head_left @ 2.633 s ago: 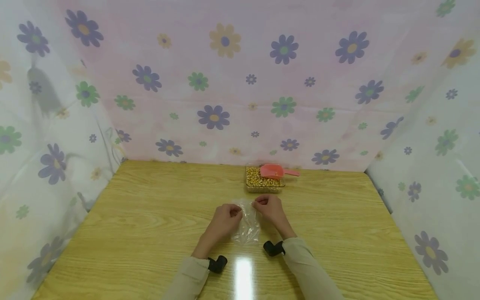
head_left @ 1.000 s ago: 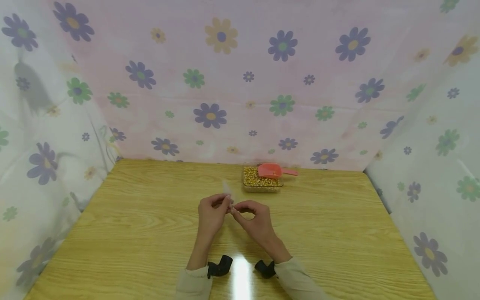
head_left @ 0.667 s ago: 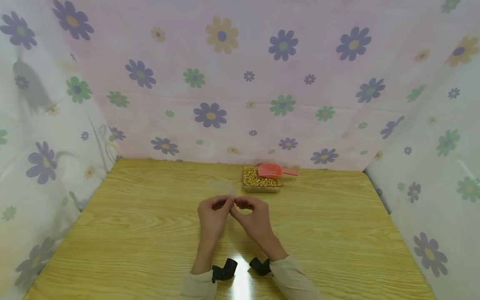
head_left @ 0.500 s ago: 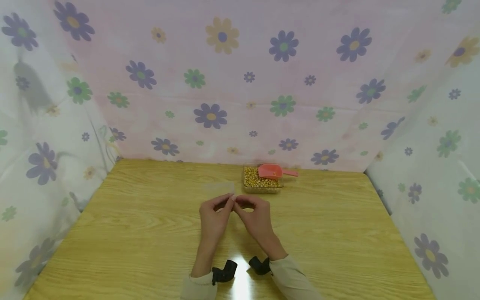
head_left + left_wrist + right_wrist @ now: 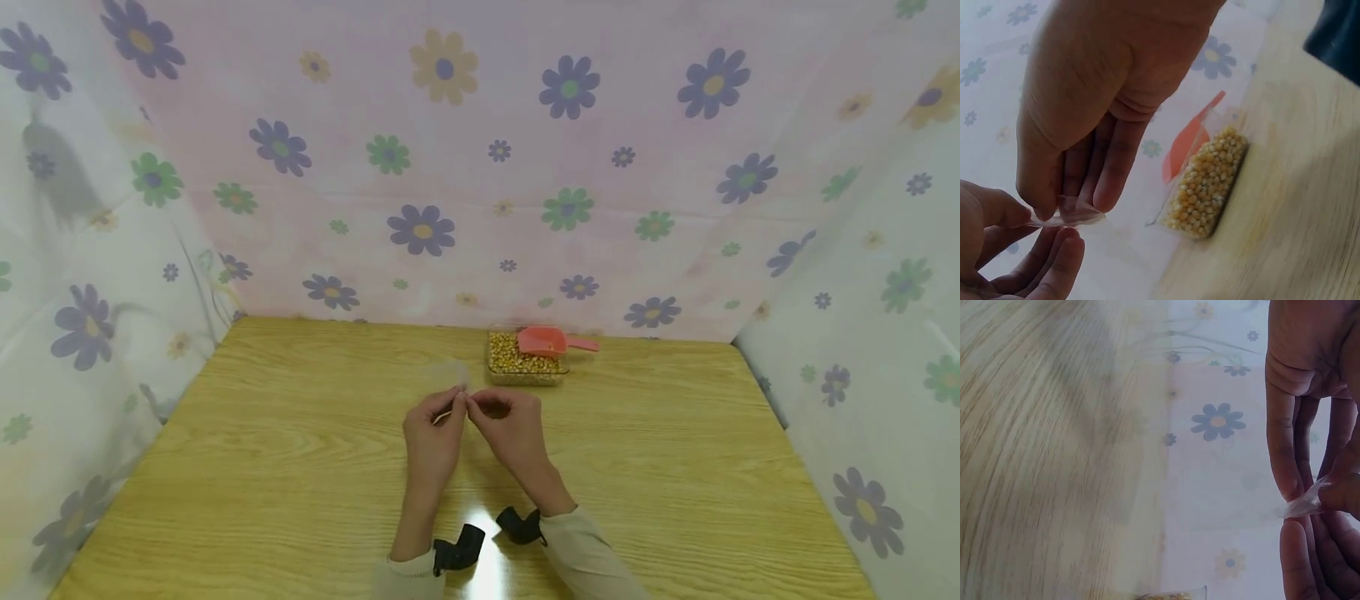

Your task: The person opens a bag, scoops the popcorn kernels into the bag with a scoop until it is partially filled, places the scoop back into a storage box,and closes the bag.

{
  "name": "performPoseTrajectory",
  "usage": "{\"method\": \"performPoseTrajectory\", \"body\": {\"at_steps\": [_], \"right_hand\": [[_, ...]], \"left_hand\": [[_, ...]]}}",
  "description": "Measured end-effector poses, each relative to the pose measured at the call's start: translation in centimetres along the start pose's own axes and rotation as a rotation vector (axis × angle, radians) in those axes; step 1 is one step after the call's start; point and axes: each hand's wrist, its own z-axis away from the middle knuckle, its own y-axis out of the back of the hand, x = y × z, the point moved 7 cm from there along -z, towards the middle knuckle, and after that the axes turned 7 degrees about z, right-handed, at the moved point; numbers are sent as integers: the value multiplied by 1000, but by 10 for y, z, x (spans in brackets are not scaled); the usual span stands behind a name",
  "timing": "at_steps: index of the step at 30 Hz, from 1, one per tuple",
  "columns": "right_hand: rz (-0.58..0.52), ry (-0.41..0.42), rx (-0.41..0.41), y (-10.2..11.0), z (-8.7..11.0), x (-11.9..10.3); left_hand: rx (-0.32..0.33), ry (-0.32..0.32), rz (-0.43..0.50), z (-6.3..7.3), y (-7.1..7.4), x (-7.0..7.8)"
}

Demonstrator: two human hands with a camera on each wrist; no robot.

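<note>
At frame centre, the left hand (image 5: 432, 440) and right hand (image 5: 519, 429) both pinch the clear bag (image 5: 1075, 214), probably because it's flimsy.

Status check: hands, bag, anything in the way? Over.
Left hand and right hand pinching clear bag. Corn box beyond, scoop on top. Nothing visibly blocking the hands.

The bag (image 5: 1071, 211) is looking whitish; the scoop (image 5: 543, 341) is showing coral; the kernels (image 5: 513, 360) are appearing yellow. The surface (image 5: 300, 450) is displaying yellowish grain; the pink backdrop (image 5: 468, 179) is bearing purple, green and orange flowers (image 5: 567, 208).
</note>
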Motion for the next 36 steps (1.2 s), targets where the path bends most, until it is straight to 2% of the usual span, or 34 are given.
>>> {"method": "performPoseTrajectory", "body": {"at_steps": [6,12,23,30,36], "right_hand": [[8,-31,26,0,-2,1],[40,-41,13,1,-3,0],[34,-2,0,0,-5,-2],[9,-53,-16,-1,-4,1],[41,-16,18,8,-8,4]], "left_hand": [[16,-32,24,0,0,4],[22,-46,30,0,-1,5],[23,-54,16,-1,-2,2],[55,-83,-24,3,-1,0],[99,-92,-63,3,4,-1]]}}
